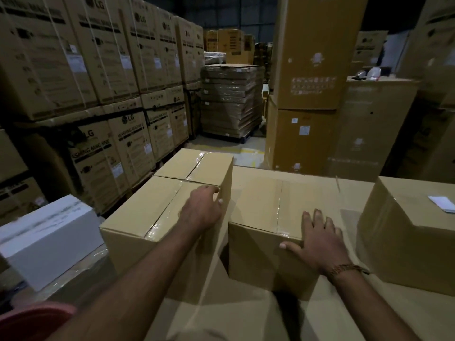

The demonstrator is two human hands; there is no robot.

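Observation:
Two taped brown cardboard boxes stand side by side on a larger carton in front of me. My left hand [204, 207] grips the far right top corner of the left box [147, 217]. Its fingers curl over the back edge and the thumb lies down the box's right side. My right hand [317, 239] lies flat with spread fingers on top of the middle box [256, 203], near its front right corner. The thumb runs along the front top edge. A narrow gap separates the two boxes.
Another taped box [194, 166] sits right behind the left one. A third brown box [406, 232] stands at the right, a white box [49, 235] at the left. Stacked washing-machine cartons [103, 70] wall the left, tall cartons [312, 70] the right. A wrapped pallet [231, 102] closes the aisle.

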